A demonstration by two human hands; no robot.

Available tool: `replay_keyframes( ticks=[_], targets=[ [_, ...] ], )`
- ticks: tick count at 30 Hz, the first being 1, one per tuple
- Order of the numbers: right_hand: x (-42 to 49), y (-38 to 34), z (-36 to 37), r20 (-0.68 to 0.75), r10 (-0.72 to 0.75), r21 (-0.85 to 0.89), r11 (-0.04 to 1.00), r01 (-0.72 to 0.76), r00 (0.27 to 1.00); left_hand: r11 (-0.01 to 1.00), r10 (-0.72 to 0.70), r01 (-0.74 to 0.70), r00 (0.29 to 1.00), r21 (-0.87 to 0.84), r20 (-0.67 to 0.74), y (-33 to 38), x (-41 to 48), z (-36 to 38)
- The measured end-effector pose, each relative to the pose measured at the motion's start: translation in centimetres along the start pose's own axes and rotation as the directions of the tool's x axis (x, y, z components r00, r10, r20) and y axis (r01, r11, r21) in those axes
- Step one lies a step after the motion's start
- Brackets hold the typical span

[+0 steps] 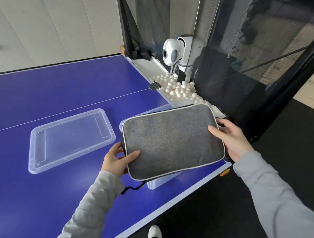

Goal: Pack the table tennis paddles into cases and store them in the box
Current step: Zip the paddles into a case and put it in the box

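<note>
Case (173,141): over the box (155,184), held between both hands near the table's right edge.
Left hand (116,162): at the case's near-left corner.
Right hand (230,139): at its right end.
Lid (69,139): flat on the table (45,90), left of the box.
Balls (178,89): heaped beyond the table's right edge, behind the case.

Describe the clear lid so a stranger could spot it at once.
On the blue table tennis table, left of the grey fabric case held in both hands, lies a flat, transparent rectangular plastic lid. Unlike the case, it is see-through and nobody is touching it.
</note>
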State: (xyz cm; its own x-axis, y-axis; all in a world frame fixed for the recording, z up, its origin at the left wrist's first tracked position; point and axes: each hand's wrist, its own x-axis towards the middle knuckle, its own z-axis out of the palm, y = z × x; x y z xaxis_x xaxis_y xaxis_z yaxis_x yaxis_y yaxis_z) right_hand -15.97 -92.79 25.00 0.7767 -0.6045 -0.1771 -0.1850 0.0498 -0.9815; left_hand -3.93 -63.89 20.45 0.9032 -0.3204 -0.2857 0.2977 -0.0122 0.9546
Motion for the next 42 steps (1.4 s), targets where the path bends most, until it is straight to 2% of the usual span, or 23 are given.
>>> replay_keyframes(
  ticks=[11, 17, 21, 26, 32, 38, 42],
  targets=[
    [15.1, 0.5, -1.1, 0.041, -0.002, -0.189, 0.982, 0.010, 0.999, 0.993, 0.047, -0.024, 0.979, 0.116, -0.200, -2.6, 9.8, 7.8],
    [19.1, 4.0, -0.3, 0.130, 0.125, -0.385, 0.921, -0.066, 0.984, 0.977, -0.095, 0.147, 0.947, 0.152, -0.306, -6.6, 11.9, 9.1],
    [19.9, 5.7, -0.1, 0.205, 0.177, -0.520, 0.853, -0.046, 0.963, 0.937, -0.167, 0.259, 0.922, 0.236, -0.349, -8.0, 12.1, 10.1],
    [20.1, 7.8, 0.2, 0.292, 0.237, -0.572, 0.820, -0.029, 0.927, 0.900, -0.220, 0.346, 0.886, 0.266, -0.408, -9.2, 12.2, 10.6],
    [20.6, 9.7, 0.0, 0.334, 0.203, -0.625, 0.779, 0.056, 0.920, 0.852, -0.263, 0.421, 0.858, 0.312, -0.441, -10.0, 12.5, 10.6],
    [20.0, 10.6, -0.2, 0.361, 0.072, -0.683, 0.699, 0.211, 0.930, 0.813, -0.267, 0.449, 0.853, 0.371, -0.448, -10.1, 12.3, 10.9],
    [20.0, 10.5, -0.3, 0.374, 0.055, -0.672, 0.704, 0.230, 0.926, 0.803, -0.266, 0.452, 0.855, 0.389, -0.445, -9.5, 12.1, 11.0]
  ],
)
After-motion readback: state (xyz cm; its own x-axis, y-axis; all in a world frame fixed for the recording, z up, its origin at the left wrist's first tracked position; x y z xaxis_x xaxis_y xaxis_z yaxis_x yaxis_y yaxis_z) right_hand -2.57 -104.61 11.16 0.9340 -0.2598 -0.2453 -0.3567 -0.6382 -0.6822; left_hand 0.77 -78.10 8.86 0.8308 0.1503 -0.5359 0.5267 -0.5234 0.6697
